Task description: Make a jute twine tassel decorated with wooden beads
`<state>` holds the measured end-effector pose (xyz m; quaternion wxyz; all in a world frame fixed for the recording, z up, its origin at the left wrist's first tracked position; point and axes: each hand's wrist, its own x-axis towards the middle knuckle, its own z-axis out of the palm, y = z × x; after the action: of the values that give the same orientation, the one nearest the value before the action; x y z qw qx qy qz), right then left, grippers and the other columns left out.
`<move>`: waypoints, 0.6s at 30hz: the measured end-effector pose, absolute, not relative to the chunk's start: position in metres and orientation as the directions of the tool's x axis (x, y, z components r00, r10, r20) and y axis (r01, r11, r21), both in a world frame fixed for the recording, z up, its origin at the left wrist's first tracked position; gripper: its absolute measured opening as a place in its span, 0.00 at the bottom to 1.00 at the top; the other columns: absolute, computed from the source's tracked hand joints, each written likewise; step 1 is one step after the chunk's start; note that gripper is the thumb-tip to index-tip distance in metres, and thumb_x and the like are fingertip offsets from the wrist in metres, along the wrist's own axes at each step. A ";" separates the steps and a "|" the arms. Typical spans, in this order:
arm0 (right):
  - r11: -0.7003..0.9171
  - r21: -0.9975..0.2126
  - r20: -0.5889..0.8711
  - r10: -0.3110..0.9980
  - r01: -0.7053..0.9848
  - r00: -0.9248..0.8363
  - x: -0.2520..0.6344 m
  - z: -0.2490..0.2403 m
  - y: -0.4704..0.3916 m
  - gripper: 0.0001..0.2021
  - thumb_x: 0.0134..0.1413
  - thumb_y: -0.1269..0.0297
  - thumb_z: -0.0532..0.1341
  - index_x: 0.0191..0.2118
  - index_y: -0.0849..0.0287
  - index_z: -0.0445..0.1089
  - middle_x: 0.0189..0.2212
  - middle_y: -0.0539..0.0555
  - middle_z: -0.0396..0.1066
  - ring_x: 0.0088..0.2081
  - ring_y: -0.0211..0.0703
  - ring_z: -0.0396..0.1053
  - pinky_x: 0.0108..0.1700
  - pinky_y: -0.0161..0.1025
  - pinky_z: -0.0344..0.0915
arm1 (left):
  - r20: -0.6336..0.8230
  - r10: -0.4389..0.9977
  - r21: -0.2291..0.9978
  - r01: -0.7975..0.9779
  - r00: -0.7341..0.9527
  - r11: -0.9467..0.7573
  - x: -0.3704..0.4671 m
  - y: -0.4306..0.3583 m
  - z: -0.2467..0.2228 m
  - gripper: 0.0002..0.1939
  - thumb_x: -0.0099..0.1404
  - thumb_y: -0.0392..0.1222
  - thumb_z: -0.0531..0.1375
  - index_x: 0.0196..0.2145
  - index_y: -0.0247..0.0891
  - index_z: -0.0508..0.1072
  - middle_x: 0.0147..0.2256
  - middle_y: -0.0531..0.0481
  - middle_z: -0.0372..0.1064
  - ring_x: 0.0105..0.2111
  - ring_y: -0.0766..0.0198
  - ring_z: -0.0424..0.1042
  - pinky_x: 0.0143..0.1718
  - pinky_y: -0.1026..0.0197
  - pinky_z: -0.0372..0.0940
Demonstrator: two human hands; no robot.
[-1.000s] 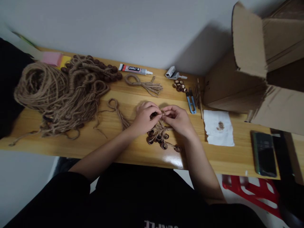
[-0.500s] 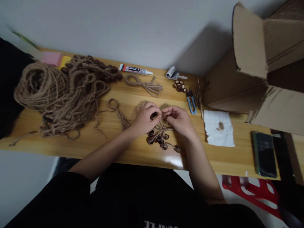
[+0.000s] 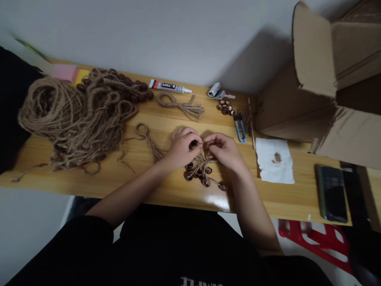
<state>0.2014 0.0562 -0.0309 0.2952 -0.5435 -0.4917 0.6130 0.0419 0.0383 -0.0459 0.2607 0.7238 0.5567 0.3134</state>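
Observation:
At the middle of the table, my left hand [image 3: 183, 147] is closed, its thumb and forefinger pinching a thin strand of jute cord. My right hand [image 3: 224, 151] meets it almost fingertip to fingertip, closed on the same cord; the exact grip is partly hidden. Just below the fingers lies a bundle of jute cords [image 3: 201, 162], with several dark brown round caps [image 3: 206, 182] at the cord ends. Another dark round piece shows under my left fingers. A looped jute tassel [image 3: 151, 143] lies left of my left hand, partly behind that wrist.
Coiled jute cord [image 3: 50, 105] and a tangled pile [image 3: 95, 127] cover the left. Along the back lie a glue tube [image 3: 169, 86], a looped cord [image 3: 178, 105], small caps [image 3: 226, 107] and blue snips [image 3: 239, 128]. Rightward are a paper towel [image 3: 274, 161], phone [image 3: 331, 192] and cardboard box [image 3: 288, 101].
My right fingertips have shifted very slightly to the right, away from the left ones. The bundle and the other things lie as before.

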 end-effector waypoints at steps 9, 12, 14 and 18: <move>-0.306 -0.920 -0.362 0.902 0.244 -0.233 0.200 -0.030 0.055 0.07 0.45 0.62 0.61 0.27 0.60 0.66 0.16 0.45 0.64 0.17 0.30 0.60 0.20 0.31 0.58 | 0.157 0.971 0.716 0.656 0.182 -0.239 0.042 0.038 -0.045 0.04 0.57 0.32 0.61 0.30 0.39 0.73 0.39 0.50 0.71 0.45 0.58 0.67 0.49 0.52 0.58; -0.298 -0.920 -0.354 0.910 0.253 -0.216 0.200 -0.032 0.055 0.07 0.45 0.62 0.60 0.27 0.60 0.66 0.16 0.45 0.63 0.16 0.31 0.60 0.20 0.31 0.58 | 0.155 0.970 0.713 0.659 0.186 -0.240 0.042 0.038 -0.046 0.04 0.57 0.33 0.60 0.30 0.40 0.73 0.39 0.51 0.71 0.45 0.59 0.67 0.49 0.52 0.58; -0.291 -0.922 -0.347 0.912 0.254 -0.217 0.201 -0.033 0.055 0.07 0.44 0.61 0.60 0.27 0.60 0.66 0.16 0.45 0.63 0.17 0.31 0.60 0.20 0.31 0.58 | 0.158 0.969 0.709 0.661 0.190 -0.245 0.042 0.039 -0.046 0.04 0.57 0.33 0.60 0.30 0.39 0.73 0.39 0.51 0.71 0.45 0.59 0.67 0.49 0.52 0.58; -0.268 -0.924 -0.335 0.911 0.274 -0.239 0.203 -0.035 0.056 0.08 0.40 0.63 0.61 0.29 0.61 0.68 0.20 0.47 0.66 0.19 0.31 0.61 0.21 0.32 0.59 | 0.162 0.968 0.703 0.667 0.191 -0.249 0.042 0.039 -0.046 0.04 0.57 0.32 0.61 0.30 0.39 0.73 0.39 0.50 0.71 0.44 0.59 0.67 0.49 0.52 0.59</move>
<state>0.2026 0.0557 -0.0347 0.2772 -0.5509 -0.5377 0.5749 0.0418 0.0387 -0.0457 0.2495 0.7302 0.5597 0.3022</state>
